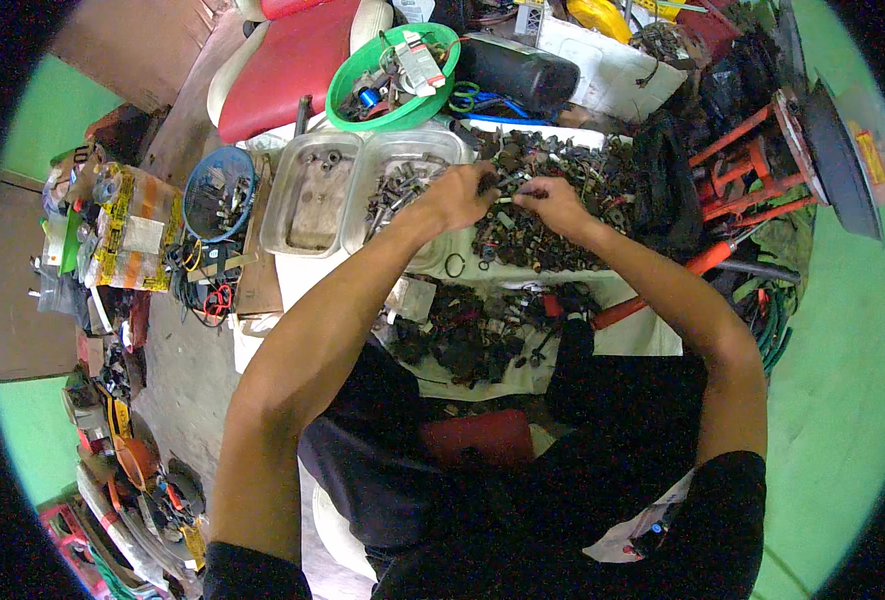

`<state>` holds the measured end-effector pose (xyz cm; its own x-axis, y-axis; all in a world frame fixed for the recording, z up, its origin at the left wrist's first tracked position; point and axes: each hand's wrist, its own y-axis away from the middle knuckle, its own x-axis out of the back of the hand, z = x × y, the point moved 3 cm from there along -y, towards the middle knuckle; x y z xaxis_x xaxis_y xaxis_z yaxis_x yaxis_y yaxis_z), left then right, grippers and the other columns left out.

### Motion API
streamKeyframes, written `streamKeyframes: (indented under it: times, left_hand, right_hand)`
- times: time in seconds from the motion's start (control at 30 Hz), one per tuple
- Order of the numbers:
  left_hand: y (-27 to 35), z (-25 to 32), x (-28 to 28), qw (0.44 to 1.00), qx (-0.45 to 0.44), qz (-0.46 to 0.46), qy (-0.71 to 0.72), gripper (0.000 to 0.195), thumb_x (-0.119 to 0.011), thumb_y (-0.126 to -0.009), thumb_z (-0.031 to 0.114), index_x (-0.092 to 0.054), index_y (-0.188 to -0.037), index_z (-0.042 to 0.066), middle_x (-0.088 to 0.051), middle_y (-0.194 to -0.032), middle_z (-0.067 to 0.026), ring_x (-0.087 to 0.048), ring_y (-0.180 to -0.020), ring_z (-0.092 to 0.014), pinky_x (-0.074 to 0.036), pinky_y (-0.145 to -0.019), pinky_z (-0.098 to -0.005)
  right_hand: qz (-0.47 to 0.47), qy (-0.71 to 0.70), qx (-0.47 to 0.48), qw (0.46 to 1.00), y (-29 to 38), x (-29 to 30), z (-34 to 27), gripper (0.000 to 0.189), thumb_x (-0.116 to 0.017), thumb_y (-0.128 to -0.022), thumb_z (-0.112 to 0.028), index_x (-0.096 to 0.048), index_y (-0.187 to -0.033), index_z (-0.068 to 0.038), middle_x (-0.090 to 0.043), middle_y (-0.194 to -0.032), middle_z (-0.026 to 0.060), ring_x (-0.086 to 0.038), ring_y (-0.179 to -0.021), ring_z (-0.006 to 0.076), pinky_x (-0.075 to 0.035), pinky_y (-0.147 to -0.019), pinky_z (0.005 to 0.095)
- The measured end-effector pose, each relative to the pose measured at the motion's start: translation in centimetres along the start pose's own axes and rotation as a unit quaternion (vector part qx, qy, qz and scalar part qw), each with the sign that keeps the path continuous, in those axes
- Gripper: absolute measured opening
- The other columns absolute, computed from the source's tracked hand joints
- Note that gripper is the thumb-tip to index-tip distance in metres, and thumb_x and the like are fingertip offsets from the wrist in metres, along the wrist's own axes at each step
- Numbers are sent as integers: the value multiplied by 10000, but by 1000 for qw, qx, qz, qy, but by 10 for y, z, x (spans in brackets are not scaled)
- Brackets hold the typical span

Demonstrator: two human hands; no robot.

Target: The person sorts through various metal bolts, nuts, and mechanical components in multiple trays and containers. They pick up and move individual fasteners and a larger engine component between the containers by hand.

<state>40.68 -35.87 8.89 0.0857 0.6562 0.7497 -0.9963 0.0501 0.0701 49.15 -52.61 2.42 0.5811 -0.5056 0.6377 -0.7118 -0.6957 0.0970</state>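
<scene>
My left hand [457,196] is over the left edge of a wide pile of small dark hardware and parts [562,225], its fingers bent down. Close to its right, my right hand [555,204] has thumb and fingers together at a small dark piece, too small to name. A short pale piece lies just between the fingertips. Left of my left hand stands a clear plastic container [352,225] with metal bolts and sockets [397,191]. Beside it, another clear plastic container [271,225] holds a few round metal parts. A black ring [454,265] lies below my left hand.
Beyond the containers stands a green plastic basin [331,105] with mixed parts and a box. A blue basket [187,202] is at left, a red and white chair [277,67] behind. More dark parts [465,337] lie nearer my body. An orange metal stand [757,172] is at right.
</scene>
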Motion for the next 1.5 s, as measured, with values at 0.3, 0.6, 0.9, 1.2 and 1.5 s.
streamKeyframes:
  times: [0.3,0.6,0.9,1.2,1.5]
  left_hand:
    - [-1,15,19,987,-76,133,51,276,-690,-729,140,-586,-956,22,-621,-857,-183,-620,-768,-288,-482,-705,-368]
    - [-4,4,27,986,-7,166,21,252,-677,-720,115,-619,-936,0,-623,-901,-210,-609,-830,-349,-479,-755,-397]
    - [-3,-25,19,993,10,107,-46,214,-633,-770,181,-645,-879,-3,-628,-837,-219,-608,-794,-385,-484,-729,-423]
    - [1,-22,16,993,14,88,-72,223,-619,-791,198,-624,-829,-22,-612,-773,-245,-603,-754,-401,-481,-695,-450]
    - [6,1,18,997,3,-26,-78,229,-637,-763,186,-621,-853,-24,-608,-734,-249,-612,-736,-388,-487,-687,-451]
  right_hand:
    - [-54,-321,-87,941,-5,-7,-51,250,-592,-835,-238,-635,-960,-26,-598,-799,24,-542,-728,130,-446,-682,294]
    - [-123,-463,-133,867,-20,-15,-44,169,-557,-883,-211,-577,-1007,-97,-550,-843,-36,-505,-765,91,-418,-661,268]
    - [-87,271,213,935,-7,-44,-14,346,-527,-752,-45,-552,-1095,-87,-550,-1004,136,-593,-877,317,-504,-707,412]
    - [-184,429,188,864,-1,-57,-29,411,-477,-802,-85,-457,-1209,-41,-503,-1181,189,-597,-947,316,-511,-767,415]
    - [-207,392,127,887,-1,-51,-10,371,-555,-739,-107,-518,-1105,-56,-560,-1046,145,-587,-906,340,-505,-737,432]
